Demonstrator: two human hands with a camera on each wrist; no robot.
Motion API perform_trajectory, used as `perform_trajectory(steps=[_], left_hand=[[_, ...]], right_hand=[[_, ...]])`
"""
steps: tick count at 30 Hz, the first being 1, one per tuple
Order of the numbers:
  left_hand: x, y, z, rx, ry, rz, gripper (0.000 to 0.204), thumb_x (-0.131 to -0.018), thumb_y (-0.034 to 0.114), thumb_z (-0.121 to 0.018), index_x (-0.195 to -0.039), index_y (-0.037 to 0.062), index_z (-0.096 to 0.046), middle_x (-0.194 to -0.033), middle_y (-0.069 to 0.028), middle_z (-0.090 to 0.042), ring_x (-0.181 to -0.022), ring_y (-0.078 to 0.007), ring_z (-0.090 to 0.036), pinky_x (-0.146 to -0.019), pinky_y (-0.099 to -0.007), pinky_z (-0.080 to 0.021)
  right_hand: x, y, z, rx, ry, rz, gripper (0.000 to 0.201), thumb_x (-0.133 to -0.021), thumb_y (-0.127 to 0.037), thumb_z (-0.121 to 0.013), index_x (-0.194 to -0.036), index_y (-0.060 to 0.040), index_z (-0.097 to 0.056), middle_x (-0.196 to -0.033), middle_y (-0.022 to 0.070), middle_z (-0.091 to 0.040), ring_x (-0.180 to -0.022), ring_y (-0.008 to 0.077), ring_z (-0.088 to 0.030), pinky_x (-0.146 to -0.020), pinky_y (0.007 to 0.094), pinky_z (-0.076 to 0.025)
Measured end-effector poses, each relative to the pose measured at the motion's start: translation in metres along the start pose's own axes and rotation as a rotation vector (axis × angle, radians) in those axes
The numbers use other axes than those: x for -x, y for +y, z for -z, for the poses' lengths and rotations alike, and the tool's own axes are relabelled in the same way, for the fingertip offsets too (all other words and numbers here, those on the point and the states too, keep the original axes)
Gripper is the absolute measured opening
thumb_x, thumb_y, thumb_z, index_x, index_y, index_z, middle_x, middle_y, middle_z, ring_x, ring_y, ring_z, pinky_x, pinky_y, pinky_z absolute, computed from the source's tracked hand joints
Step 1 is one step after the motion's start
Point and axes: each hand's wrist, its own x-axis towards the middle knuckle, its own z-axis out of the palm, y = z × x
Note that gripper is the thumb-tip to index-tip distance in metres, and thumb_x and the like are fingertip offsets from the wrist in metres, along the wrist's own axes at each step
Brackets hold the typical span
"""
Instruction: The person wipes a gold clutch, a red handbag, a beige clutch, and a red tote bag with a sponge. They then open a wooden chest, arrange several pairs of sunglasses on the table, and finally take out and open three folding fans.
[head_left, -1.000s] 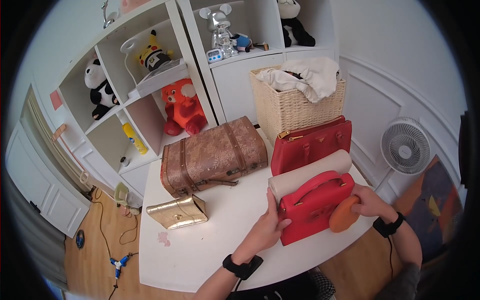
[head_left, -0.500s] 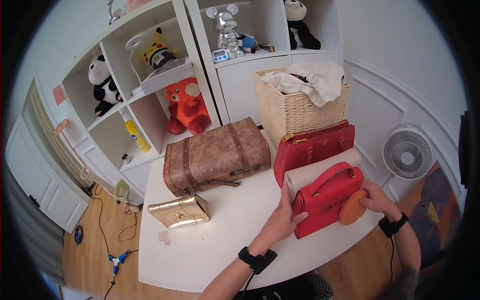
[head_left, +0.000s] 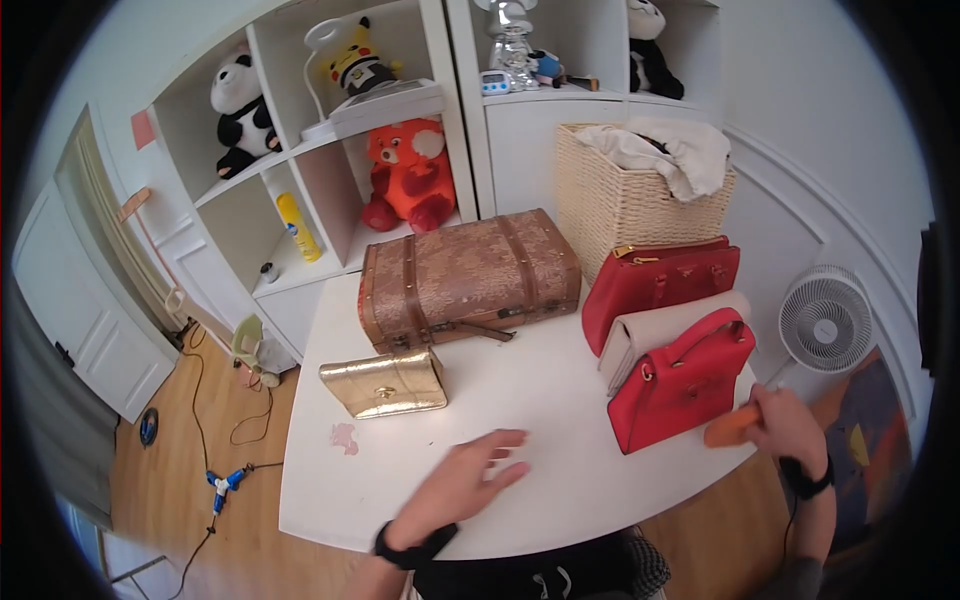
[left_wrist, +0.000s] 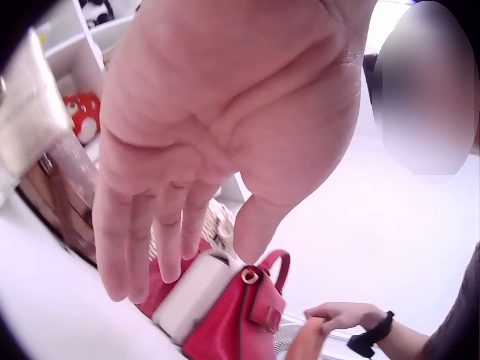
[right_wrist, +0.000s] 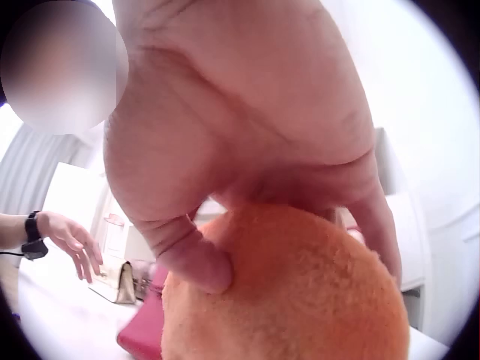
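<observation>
My right hand point(head_left: 790, 430) pinches a round, fuzzy orange pad point(right_wrist: 292, 300) by its edge, thumb on one face, beside the right end of a bright red handbag point(head_left: 675, 395). That handbag stands upright on the white table, its top handle raised. Over the middle of the table, away from the bags, my left hand point(head_left: 462, 485) has loosely extended fingers and holds nothing. Its bare palm fills the left wrist view. Behind the red handbag stand a beige bag point(head_left: 668, 318) and a darker red handbag point(head_left: 640, 290) with a gold zip.
A gold clutch point(head_left: 385, 388) stands at the table's left, before a brown patterned suitcase point(head_left: 470, 275). At the back is a wicker basket point(head_left: 640, 210) with cloth in it. A white fan point(head_left: 828, 318) stands to the right. Shelves with plush toys line the back wall.
My left hand has let go of the red handbag and moved left and down. The right hand has drawn the orange pad away from the handbag's front and turned it edge-on.
</observation>
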Motion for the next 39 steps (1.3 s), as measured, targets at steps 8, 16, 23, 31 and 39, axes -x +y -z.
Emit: perform_trajectory(steps=[8, 16, 23, 31, 39], left_hand=[[0.064, -0.101, 0.117, -0.391, 0.825, 0.094, 0.049, -0.085, 0.009, -0.072, -0.13, 0.0034, -0.051, -0.124, -0.0167, -0.056, -0.106, -0.0294, -0.062, -0.08, -0.036, -0.056], [0.067, -0.126, 0.153, -0.326, 0.791, 0.18, 0.08, -0.077, 0.013, -0.08, -0.144, 0.0096, -0.036, -0.138, -0.0161, -0.04, -0.118, -0.0346, -0.052, -0.08, -0.0406, -0.056], [0.046, -0.141, 0.167, -0.252, 0.71, 0.195, 0.108, -0.069, 0.011, -0.085, -0.154, 0.0142, -0.02, -0.152, -0.0137, -0.033, -0.127, -0.0357, -0.046, -0.082, -0.0394, -0.055], [0.02, -0.131, 0.151, -0.214, 0.623, 0.169, 0.086, -0.07, 0.007, -0.084, -0.144, 0.0114, -0.042, -0.138, -0.0136, -0.047, -0.112, -0.0299, -0.058, -0.08, -0.0373, -0.054], [0.027, -0.104, 0.121, -0.325, 0.575, 0.142, 0.03, -0.076, 0.005, -0.078, -0.099, 0.0004, -0.059, -0.081, -0.0129, -0.068, -0.071, -0.0198, -0.065, -0.067, -0.0307, -0.051]], right_hand=[[-0.006, -0.15, -0.046, -0.083, -0.117, 0.335, 0.034, -0.081, -0.018, -0.066, -0.108, -0.0034, -0.052, -0.068, 0.0172, -0.063, -0.056, 0.0369, -0.062, -0.053, 0.0437, -0.052], [-0.014, -0.165, -0.081, -0.174, 0.003, 0.522, 0.031, -0.079, -0.01, -0.063, -0.106, -0.0003, -0.053, -0.089, 0.0173, -0.066, -0.076, 0.0347, -0.066, -0.067, 0.0448, -0.054], [0.045, -0.024, 0.02, -0.363, -0.163, 0.144, 0.027, -0.083, -0.014, -0.071, -0.108, -0.0061, -0.064, -0.087, 0.0068, -0.069, -0.077, 0.0201, -0.069, -0.074, 0.0293, -0.054], [0.037, 0.1, -0.02, -0.358, 0.799, -0.498, 0.029, -0.08, -0.002, -0.066, -0.108, -0.0029, -0.057, -0.076, 0.0074, -0.066, -0.069, 0.0182, -0.066, -0.065, 0.032, -0.052], [-0.017, 0.103, -0.099, -0.053, 0.162, -0.252, 0.059, -0.075, -0.014, -0.072, -0.131, -0.01, -0.054, -0.15, 0.0196, -0.043, -0.139, 0.0503, -0.031, -0.112, 0.0513, -0.033]])
